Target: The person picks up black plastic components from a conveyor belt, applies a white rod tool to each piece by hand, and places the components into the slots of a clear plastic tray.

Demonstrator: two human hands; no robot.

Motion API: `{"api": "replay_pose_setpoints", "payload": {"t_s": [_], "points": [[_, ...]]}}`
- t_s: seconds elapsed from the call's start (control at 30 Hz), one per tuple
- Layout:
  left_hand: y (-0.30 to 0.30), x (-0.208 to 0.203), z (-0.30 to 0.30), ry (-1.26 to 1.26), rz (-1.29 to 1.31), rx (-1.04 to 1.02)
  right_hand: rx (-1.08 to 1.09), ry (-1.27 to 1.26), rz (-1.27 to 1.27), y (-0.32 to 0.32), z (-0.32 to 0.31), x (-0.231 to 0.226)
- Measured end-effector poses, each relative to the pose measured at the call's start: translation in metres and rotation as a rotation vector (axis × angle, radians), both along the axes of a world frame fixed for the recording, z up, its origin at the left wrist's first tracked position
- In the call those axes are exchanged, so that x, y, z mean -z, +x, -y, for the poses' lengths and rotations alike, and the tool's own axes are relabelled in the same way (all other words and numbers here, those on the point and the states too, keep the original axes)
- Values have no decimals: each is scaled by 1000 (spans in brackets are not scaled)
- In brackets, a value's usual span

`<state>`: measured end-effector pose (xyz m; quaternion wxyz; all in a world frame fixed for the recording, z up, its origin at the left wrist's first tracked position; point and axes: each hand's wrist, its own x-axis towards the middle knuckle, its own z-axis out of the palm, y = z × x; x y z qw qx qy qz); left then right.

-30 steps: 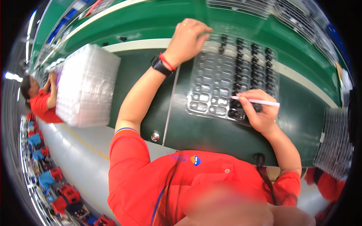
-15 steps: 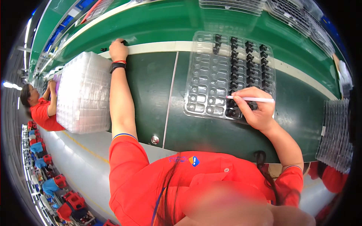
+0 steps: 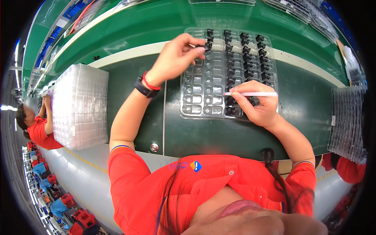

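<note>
My left hand [image 3: 176, 58] is over the far left corner of a clear plastic tray [image 3: 183, 105]. Between its thumb and fingers is a small black part [image 3: 199, 47], mostly covered. More black parts [image 3: 248, 64] fill much of the tray's right-hand columns, and a few sit at the far end of the second column from the left. Lower down, my right hand [image 3: 263, 103] rests over the tray's near right area. It pinches a thin white pen-like stick [image 3: 258, 94], its pinkish tip pointing left.
A tall stack of clear trays [image 3: 80, 109] stands at left, and another stack [image 3: 346, 121] at right. Small black parts [image 3: 96, 58] lie on the green surface beyond the pale strip. A person in red [image 3: 41, 129] works at far left.
My left hand has moved right, from the green surface at far left to the tray's far corner, bringing a black part. My right hand stays over the tray with the stick.
</note>
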<state>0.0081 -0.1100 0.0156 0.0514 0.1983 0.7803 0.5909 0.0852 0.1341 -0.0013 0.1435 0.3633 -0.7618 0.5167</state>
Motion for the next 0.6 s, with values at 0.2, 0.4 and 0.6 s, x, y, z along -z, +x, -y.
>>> {"api": "replay_pose_setpoints", "payload": {"t_s": [0.2,0.4,0.6], "points": [[9,2,-15,-261,-135,-89,-1,2,2,2,1,-2],[16,1,-18,-42,-19,-72,-2,-2,-5,2,0,-1],[45,-6,-25,141,352,90,18,-204,99,3,-3,2]]}}
